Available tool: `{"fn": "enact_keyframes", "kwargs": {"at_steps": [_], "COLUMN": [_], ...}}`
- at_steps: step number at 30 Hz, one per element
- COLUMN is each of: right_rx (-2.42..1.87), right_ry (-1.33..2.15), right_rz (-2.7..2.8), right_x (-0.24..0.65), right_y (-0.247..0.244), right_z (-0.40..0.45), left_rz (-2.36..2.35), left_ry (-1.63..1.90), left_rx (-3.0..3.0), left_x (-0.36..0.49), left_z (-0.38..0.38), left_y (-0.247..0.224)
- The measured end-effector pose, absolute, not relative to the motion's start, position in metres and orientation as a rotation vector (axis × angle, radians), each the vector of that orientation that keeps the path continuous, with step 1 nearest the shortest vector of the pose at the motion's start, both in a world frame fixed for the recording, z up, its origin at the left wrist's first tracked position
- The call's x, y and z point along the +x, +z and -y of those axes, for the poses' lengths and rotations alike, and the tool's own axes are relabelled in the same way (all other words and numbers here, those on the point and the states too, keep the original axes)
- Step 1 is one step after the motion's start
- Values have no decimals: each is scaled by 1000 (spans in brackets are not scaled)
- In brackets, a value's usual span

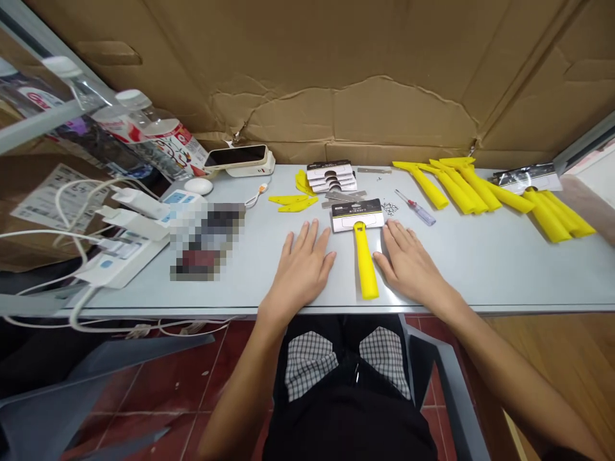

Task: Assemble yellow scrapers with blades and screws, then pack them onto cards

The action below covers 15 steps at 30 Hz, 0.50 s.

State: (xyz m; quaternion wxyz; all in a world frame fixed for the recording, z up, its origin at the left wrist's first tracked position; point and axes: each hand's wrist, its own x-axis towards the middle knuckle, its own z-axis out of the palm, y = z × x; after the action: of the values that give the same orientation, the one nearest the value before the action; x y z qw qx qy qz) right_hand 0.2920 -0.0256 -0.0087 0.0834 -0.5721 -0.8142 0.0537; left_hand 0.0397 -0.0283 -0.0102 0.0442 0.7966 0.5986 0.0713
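Note:
My left hand (303, 264) lies flat on the grey table, fingers spread and holding nothing. On the other side, my right hand (408, 259) also rests palm down with its fingers stretched out. Between them lies a yellow handle (367, 262), its upper end over a black and white card (356, 216). Just beyond the card are flat metal blades (346, 197) and a stack of similar cards (331, 174). Small screws (390, 208) and a screwdriver (419, 210) with a clear handle lie beyond my right hand. Flat yellow pieces (294, 203) lie beyond my left hand.
Several yellow handles (451, 186) lie at the back right, near carded ones (552, 214). At left are a white power strip (129, 246) with cables, plastic bottles (168, 144), a phone (236, 157) on a white device, and a pixelated object (209, 242). Cardboard (336, 77) stands behind.

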Motion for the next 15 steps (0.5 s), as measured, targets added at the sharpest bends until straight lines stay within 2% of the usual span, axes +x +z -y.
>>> {"fn": "enact_keyframes", "kwargs": {"at_steps": [15], "right_rx": [-1769], "right_ry": [127], "right_rz": [2469], "right_x": [291], "right_y": [-10], "right_z": [27], "left_rz": [-1750], "left_ry": [322], "left_rx": [2406], "left_x": [36], "left_z": [28], "left_y": [-16]}}
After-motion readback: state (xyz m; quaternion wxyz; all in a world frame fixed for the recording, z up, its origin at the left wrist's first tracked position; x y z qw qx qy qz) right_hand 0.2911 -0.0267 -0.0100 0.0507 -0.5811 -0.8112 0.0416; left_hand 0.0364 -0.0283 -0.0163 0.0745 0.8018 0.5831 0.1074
